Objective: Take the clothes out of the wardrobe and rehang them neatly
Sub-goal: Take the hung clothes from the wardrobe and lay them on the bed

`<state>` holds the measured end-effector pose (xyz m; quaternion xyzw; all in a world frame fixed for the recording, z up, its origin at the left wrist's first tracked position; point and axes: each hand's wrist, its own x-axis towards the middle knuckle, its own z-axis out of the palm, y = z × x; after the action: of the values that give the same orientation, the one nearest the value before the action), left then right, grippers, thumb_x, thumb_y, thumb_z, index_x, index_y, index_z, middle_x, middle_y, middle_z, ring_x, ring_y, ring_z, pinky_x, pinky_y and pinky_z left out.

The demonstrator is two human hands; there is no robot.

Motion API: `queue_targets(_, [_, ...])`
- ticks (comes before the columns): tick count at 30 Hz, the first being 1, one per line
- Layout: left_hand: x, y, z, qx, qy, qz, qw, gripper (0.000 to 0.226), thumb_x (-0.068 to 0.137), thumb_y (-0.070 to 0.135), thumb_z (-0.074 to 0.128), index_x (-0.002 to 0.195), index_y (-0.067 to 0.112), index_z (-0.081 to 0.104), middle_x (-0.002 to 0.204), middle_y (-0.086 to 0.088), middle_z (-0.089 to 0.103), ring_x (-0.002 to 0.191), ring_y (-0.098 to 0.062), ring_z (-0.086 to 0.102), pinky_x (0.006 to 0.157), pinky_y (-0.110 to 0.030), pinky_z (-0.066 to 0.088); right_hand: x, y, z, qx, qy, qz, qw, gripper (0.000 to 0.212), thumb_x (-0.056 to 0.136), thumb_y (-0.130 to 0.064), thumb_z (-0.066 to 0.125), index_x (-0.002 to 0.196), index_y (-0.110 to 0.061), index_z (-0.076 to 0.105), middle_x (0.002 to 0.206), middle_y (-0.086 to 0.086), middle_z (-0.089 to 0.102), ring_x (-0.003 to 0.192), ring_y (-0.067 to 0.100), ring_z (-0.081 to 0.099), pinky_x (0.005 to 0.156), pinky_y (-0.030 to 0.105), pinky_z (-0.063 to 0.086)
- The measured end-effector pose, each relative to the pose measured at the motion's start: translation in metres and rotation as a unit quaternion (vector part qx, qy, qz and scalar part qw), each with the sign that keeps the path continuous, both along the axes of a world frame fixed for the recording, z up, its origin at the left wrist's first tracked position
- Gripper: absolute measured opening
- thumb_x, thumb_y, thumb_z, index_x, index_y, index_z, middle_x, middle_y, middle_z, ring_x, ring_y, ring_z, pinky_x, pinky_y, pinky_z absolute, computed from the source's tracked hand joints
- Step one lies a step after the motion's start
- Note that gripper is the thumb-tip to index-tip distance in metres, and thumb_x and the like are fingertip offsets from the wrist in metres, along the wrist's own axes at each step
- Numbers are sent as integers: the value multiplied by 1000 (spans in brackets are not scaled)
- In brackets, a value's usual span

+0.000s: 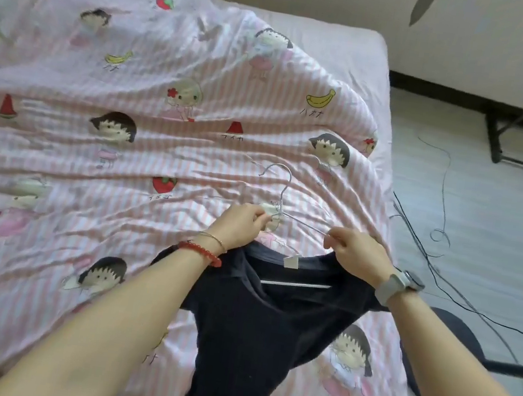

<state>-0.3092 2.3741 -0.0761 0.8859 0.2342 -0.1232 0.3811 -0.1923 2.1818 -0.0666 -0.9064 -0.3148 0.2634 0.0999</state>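
Note:
A dark navy T-shirt (252, 339) lies on the bed with its collar toward the far side. A thin silver wire hanger (282, 197) sticks out of the collar, hook pointing away; its bottom bar (296, 284) shows inside the neck opening. My left hand (237, 224) pinches the hanger near the base of the hook. My right hand (352, 248) grips the hanger's right arm together with the collar edge. A white label (291, 261) sits at the back of the collar.
The bed is covered by a pink striped cartoon-print quilt (130, 110). To the right the floor (488, 214) carries loose black cables (424, 235) and a black stand base (499, 141). A dark object (457, 332) lies by the bed's right edge.

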Motion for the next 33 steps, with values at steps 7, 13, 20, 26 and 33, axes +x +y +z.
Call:
queue_targets(7, [106,38,-77,116,-87,32,989,31,99,26,38,102,9,63,99,-12,62,95,-31,55,81,-37,42,84,45,-92,98,-90,-66,989,20,96,-16,40,103,-9,58,101,13,61,94,36,55,78,43,44])
queue_targets(13, [108,50,-134,233,-90,40,967,53,92,21,42,143,23,29,141,-7,36,129,-26,30,110,-44,17,127,92,-147,123,-140,-115,976,25,94,-19,44,116,-18,55,120,8,55,116,28,44,101,45,24])
queue_targets(20, [-8,-17,-178,53,11,331,942,58,88,14,54,141,9,30,146,-16,27,134,-30,23,108,-40,19,50,32,-184,207,-51,-387,897,38,91,-8,44,128,2,43,124,21,47,119,34,41,98,32,27])
queue_targets(26, [-63,-31,-186,-67,142,364,918,41,90,27,54,122,2,48,125,-15,55,115,-32,49,95,-37,40,-28,-10,-199,87,204,-484,847,36,90,-31,44,57,-19,36,62,3,36,62,21,34,57,31,25])
queue_targets(33, [-48,-27,-170,-212,100,379,895,20,95,26,45,96,8,53,95,-8,59,91,-25,54,76,-31,40,-22,-28,-165,130,156,-469,860,29,90,-22,43,65,-18,30,60,-1,31,55,17,30,57,31,28])
